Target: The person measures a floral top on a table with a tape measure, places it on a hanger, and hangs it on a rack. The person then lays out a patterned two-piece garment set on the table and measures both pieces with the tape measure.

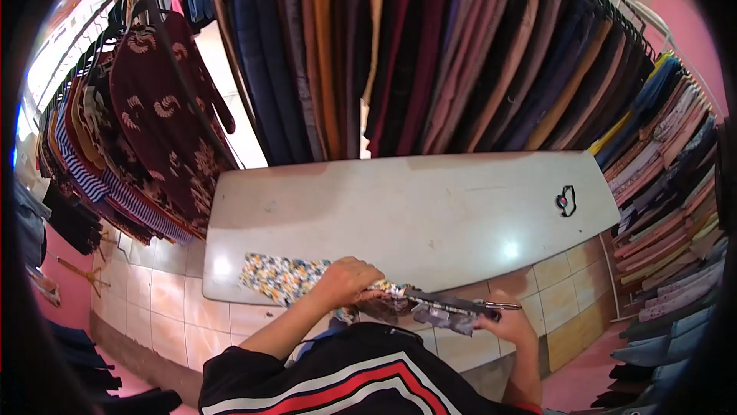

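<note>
A floral cloth [278, 277] in white, yellow, orange and dark tones lies over the near left edge of the table. My left hand [350, 280] is closed on it, and the fingers are partly hidden. From there a bunched dark garment [441, 301] stretches to the right, in front of my body. My right hand [508, 323] grips its far end, where a thin shiny metal piece [503, 305] sticks out; its kind is unclear. Grey crumpled fabric [445, 318] hangs below the dark part, between both hands.
A long white table [399, 215] stands before me, with a black wristwatch [566, 201] at its right. Racks of hanging trousers [414, 54], patterned tops [161, 108] and folded-over garments [668, 185] surround it. The floor is tiled [169, 300].
</note>
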